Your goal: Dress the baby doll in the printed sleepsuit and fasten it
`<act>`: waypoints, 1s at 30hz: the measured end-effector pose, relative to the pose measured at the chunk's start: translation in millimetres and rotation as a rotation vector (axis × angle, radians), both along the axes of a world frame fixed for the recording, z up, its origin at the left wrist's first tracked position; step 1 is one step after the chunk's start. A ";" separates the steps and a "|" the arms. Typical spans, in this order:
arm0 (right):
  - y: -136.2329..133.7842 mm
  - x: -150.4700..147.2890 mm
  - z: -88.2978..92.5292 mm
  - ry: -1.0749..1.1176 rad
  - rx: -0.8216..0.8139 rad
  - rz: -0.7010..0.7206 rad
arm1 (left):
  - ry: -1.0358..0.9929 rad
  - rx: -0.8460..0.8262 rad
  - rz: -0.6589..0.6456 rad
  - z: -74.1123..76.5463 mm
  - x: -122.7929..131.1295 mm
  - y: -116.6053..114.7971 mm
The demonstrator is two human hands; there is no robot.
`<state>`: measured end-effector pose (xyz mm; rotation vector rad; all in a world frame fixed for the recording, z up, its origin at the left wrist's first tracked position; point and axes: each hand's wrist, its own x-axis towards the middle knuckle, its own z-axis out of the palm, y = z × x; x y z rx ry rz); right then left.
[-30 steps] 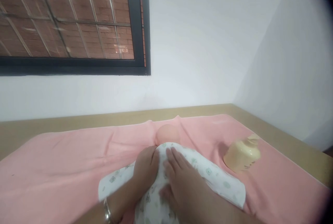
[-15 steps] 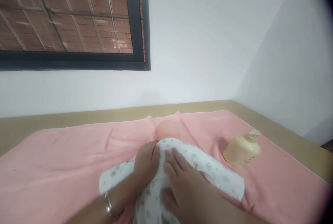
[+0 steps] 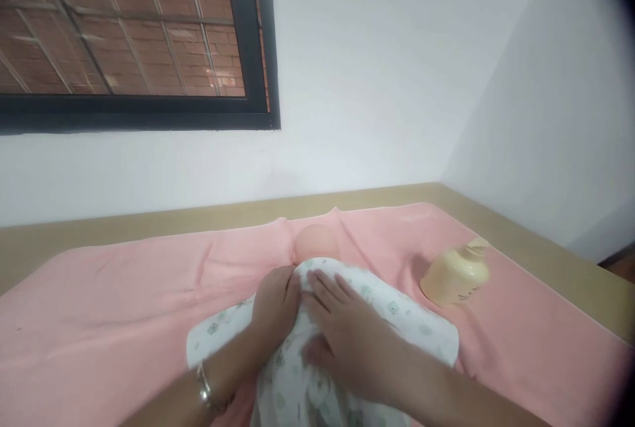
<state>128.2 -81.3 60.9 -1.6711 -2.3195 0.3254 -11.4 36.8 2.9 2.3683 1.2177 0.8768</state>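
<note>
A white baby garment (image 3: 411, 321) with a small green print lies with its sleeves spread to both sides. Beyond its neck end shows a smooth, pinkish rounded shape (image 3: 316, 242), like a doll's head; the rest is hidden under the cloth. My left hand (image 3: 276, 303) is curled round the garment's left upper part, next to the neck, its fingertips partly hidden. With fingers stretched out, my right hand (image 3: 342, 334) lies flat on the middle of the garment, its thumb pointing left.
A pink cloth (image 3: 124, 301) with some creases covers the tan surface (image 3: 526, 235). To the right, a pale yellow bottle (image 3: 454, 276) lies tilted on the cloth. Behind stand a white wall (image 3: 367, 83) and a dark-framed barred window (image 3: 253, 37).
My right hand has slid slightly up and left over the garment, towards the neck. My left hand keeps its place at the left shoulder. The whole view has shifted slightly.
</note>
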 end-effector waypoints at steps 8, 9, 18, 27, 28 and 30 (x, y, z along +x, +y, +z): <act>-7.1 -8.1 -7.7 -0.012 -0.089 -0.146 | 0.027 -0.017 0.026 3.2 0.2 -2.1; -8.0 -8.5 -7.7 -0.009 -0.083 -0.097 | 0.027 -0.016 0.024 2.9 0.3 -1.8; 4.0 2.8 4.6 -0.014 -0.099 -0.211 | 0.000 -0.052 0.021 3.8 0.7 -2.6; 26.7 18.5 -34.7 -0.058 0.103 0.033 | -0.034 -0.107 0.060 -0.7 -3.6 -4.4; 34.2 23.8 -40.6 -0.069 0.169 -0.003 | -0.035 -0.118 0.073 -1.3 -4.3 -4.1; 46.3 30.8 -47.6 -0.106 0.300 0.026 | -0.035 -0.131 0.123 -3.3 -5.8 -2.6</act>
